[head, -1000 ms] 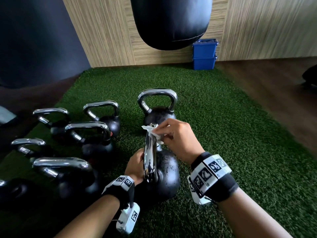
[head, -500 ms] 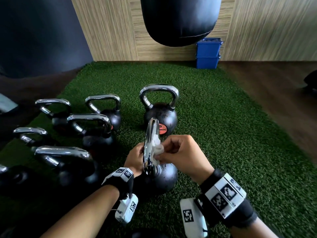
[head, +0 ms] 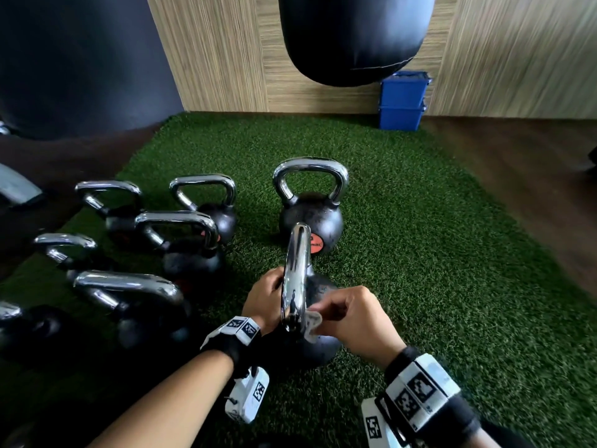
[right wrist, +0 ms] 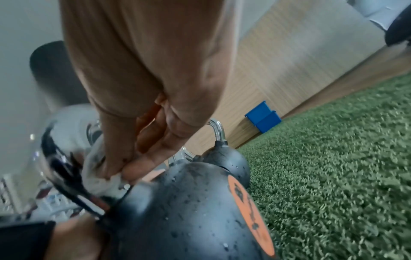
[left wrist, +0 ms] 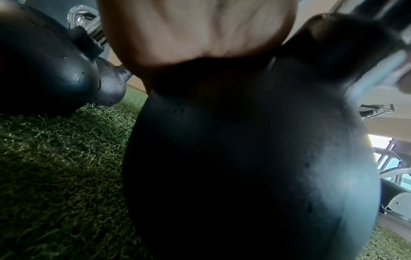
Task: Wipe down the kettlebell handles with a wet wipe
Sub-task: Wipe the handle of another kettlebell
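A black kettlebell (head: 318,347) stands on green turf in the head view, its chrome handle (head: 295,273) edge-on to me. My left hand (head: 261,299) holds it from the left at the handle's foot, fingertips hidden behind the chrome. The left wrist view shows the palm (left wrist: 200,31) lying on the dark body (left wrist: 244,158). My right hand (head: 352,318) pinches a crumpled white wet wipe (head: 311,324) against the near lower end of the handle. In the right wrist view the fingers (right wrist: 138,168) press the wipe (right wrist: 100,177) onto the chrome handle (right wrist: 57,158), above the body's orange label (right wrist: 249,211).
Another kettlebell (head: 310,218) stands just behind this one, and several more (head: 190,244) crowd the left side of the turf (head: 452,286). A black punching bag (head: 352,37) hangs at the back near stacked blue bins (head: 402,100). Wood floor (head: 533,176) borders the right.
My right hand has slid the wipe from the top of the handle down to its near lower end. The left hand has stayed on the kettlebell.
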Demonstrator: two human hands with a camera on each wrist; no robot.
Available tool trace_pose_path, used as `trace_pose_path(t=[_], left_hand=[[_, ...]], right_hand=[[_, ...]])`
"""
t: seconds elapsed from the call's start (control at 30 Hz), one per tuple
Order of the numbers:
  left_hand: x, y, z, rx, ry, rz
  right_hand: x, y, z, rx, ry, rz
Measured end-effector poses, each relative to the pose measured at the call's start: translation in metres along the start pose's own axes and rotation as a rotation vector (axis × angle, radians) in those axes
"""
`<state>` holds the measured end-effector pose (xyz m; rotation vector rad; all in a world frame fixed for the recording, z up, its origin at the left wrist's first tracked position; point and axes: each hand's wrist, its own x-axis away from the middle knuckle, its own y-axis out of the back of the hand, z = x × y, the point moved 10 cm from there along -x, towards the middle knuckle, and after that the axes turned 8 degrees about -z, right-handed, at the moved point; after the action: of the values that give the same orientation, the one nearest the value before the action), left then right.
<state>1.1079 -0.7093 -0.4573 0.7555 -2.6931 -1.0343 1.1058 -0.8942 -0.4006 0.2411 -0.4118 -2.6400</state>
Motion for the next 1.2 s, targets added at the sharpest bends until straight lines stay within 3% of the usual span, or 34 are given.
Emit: trace_pose_path(t=[0.13,0.3,0.43,0.57,0.73,0.97,1.13,1.2], left_hand=[[0.002,0.003,-0.005,0.053,-0.026,0.003],[0.011,0.006,-0.016,0.122,-0.072,0.023],[0.012,0.008,-0.017,0.198,-0.059,0.027],[0.009,0.004,-0.011,0.237,-0.011,0.050],[0.009,0.005,-0.014,0.234,-0.016,0.055],[0.010,0.006,-0.012,0.225,-0.022,0.043],[0.010,0.001,-0.011,0.246,-0.074,0.041],[0.009,0.003,-0.011,0.215,-0.093,0.028]], right_hand=[[-0.004,-0.002,0.012,0.123,0.099,0.014],[-0.023,-0.027,0.035,0.414,0.319,0.227],[-0.033,-0.035,0.029,0.493,0.255,0.366],[-0.035,-0.037,0.031,0.382,0.205,0.530],[-0.042,-0.049,0.028,0.483,0.214,0.577],[-0.041,-0.050,0.021,0.055,0.101,0.585],[-0.044,-0.053,0.018,-0.553,-0.056,0.536],[-0.043,-0.056,0.015,-0.662,-0.074,0.547]])
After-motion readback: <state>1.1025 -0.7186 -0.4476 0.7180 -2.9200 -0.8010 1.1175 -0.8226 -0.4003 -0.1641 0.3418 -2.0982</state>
